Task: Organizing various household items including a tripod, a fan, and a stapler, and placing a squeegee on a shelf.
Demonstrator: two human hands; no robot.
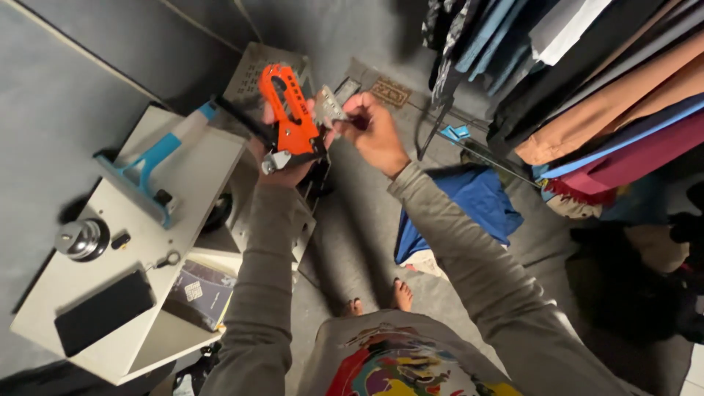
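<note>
Left hand (282,165) grips orange tool (290,110) above white table (191,176)

Left hand (282,165) grips orange tool (291,114) (right hand (374,132) beside).

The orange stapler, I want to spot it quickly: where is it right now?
In the head view, the orange stapler is upper centre, held up in the left hand, with the right hand beside it and the white table to its left.

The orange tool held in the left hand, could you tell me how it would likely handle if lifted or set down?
The orange tool looks like rigid moulded plastic, so probably stiff. Its metal parts at the base suggest it is bottom-heavy. The left hand wraps its base; its long, narrow shape would likely tip if stood upright.
</note>
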